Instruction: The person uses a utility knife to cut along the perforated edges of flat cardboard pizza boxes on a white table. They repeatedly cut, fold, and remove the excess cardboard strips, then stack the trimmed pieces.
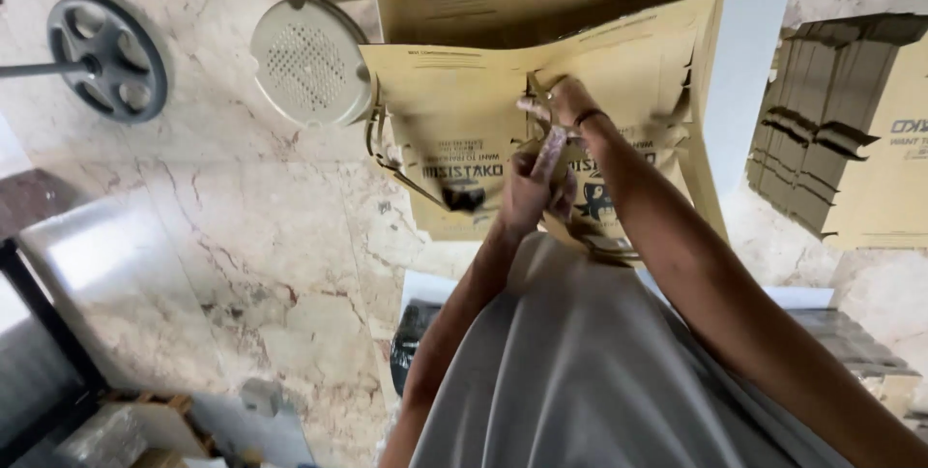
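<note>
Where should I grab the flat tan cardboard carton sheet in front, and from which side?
Take the flat tan cardboard carton sheet by its bare left edge, coming from the left. It stands upright with that edge free, while the left hand and right hand crowd its middle.

Glossy beige marble floor (271,236), daylight reflections

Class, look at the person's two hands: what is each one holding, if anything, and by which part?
Both the left hand and right hand grip a flat tan cardboard piece near its middle, at a cut flap edge.

Head-worn view, steeply downward, close
</note>
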